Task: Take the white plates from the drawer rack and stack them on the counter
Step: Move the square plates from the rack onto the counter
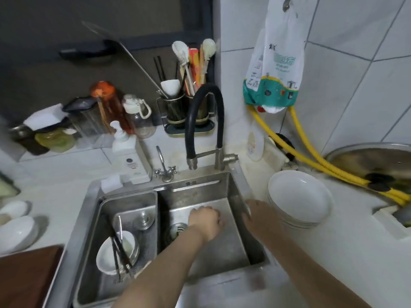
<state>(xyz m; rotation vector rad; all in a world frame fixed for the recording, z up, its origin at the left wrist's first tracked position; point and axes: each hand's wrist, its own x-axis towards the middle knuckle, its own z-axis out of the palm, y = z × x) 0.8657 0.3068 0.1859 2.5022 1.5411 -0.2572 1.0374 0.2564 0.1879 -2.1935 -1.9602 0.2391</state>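
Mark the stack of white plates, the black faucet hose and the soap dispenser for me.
stack of white plates point(300, 196): head view, inner floor of the top plate.
black faucet hose point(205, 91): head view, top of the arch.
soap dispenser point(131, 161): head view, front of the white body.

Right hand point(255, 213) fingers hidden behind sink point(241, 187) rim, wok point(367, 158) cut off at right edge, left bottles point(55, 130) blurred

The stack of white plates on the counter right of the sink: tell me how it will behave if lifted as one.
The stack of white glazed plates is probably heavy for its size, since several rims show at its edge. The glossy surfaces look slippery, so the plates may slide on each other if tilted. Being ceramic by the look, they would likely chip against the steel sink rim.
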